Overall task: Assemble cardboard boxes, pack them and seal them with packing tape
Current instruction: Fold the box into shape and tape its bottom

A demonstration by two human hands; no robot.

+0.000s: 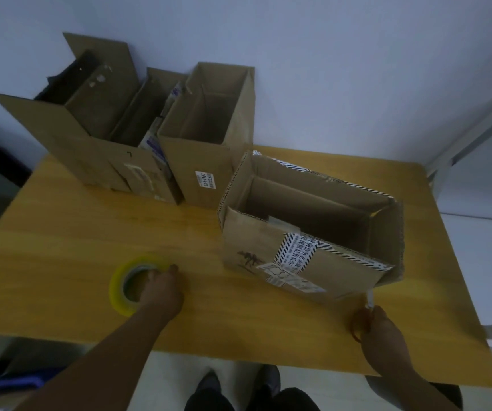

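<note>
Three open boxes (209, 134) crowd the table (60, 232); left fingers (161, 272) grasp tape roll (126, 287), right fingers (367, 317) grasp scissors (369, 301).

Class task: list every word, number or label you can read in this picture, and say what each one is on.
"7": handwritten on the front of the big box at the left.
"9814103": as best it reads, sideways on the white sticker of the middle box; its smaller print is blurred.
Chinese characters on the striped tape of the low box: too blurred.
Shipping label below: unreadable.
</note>
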